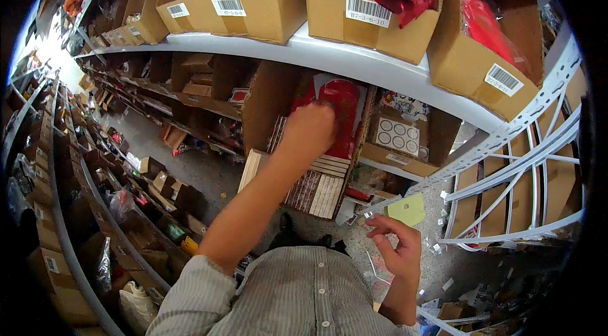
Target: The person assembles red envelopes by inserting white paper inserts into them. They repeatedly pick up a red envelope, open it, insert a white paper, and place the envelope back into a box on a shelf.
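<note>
My left hand [311,126] reaches into an open-fronted shelf box with red items [340,94] in it. Its fingers are curled against the red items, and what they grip, if anything, is hidden. Below that hand stand stacks of flat cream and patterned pieces [328,190], edges toward me. My right hand [399,252] hangs lower right, fingers bent, thumb and index finger a little apart. At the index fingertip is a small white label [368,215]. Beyond this hand lies a pale yellow-green sheet [407,210].
A grey shelf edge [278,51] crosses above my left arm, carrying cardboard boxes [373,25]. Right of the red items is a box with a sheet of round white stickers [398,136]. A perforated metal post [506,127] rises at right. Crowded racks [120,209] line the left aisle.
</note>
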A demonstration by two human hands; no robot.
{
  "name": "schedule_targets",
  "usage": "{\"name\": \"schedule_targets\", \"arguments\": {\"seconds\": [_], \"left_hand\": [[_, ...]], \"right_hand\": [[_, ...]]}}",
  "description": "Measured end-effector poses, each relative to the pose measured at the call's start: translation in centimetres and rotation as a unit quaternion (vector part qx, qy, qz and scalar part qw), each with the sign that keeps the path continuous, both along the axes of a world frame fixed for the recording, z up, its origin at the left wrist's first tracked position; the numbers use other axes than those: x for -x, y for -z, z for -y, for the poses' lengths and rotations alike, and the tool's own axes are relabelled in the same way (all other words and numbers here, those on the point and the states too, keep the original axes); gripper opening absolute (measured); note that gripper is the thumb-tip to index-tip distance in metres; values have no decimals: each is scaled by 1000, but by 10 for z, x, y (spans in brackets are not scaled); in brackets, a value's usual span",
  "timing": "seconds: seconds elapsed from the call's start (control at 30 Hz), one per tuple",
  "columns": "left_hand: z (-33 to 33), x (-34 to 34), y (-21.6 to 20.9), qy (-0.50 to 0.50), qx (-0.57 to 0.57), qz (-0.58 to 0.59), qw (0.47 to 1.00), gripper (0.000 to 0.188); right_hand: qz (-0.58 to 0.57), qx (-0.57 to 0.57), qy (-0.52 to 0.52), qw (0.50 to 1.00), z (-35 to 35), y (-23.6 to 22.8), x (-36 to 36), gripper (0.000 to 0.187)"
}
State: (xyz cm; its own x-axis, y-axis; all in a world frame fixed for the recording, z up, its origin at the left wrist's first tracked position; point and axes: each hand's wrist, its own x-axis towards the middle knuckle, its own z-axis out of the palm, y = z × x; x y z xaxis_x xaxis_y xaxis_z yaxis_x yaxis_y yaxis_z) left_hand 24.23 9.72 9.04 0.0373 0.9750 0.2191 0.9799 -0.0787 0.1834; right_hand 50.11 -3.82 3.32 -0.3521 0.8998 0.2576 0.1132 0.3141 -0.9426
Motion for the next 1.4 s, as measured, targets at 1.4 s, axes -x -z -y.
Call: {"name": "schedule_targets", "arguments": {"seconds": [1.4], "left_hand": [[59,171,105,123,-233,174,949,46]], "right_hand": [[241,-144,382,880,-55,67,127,27]]}}
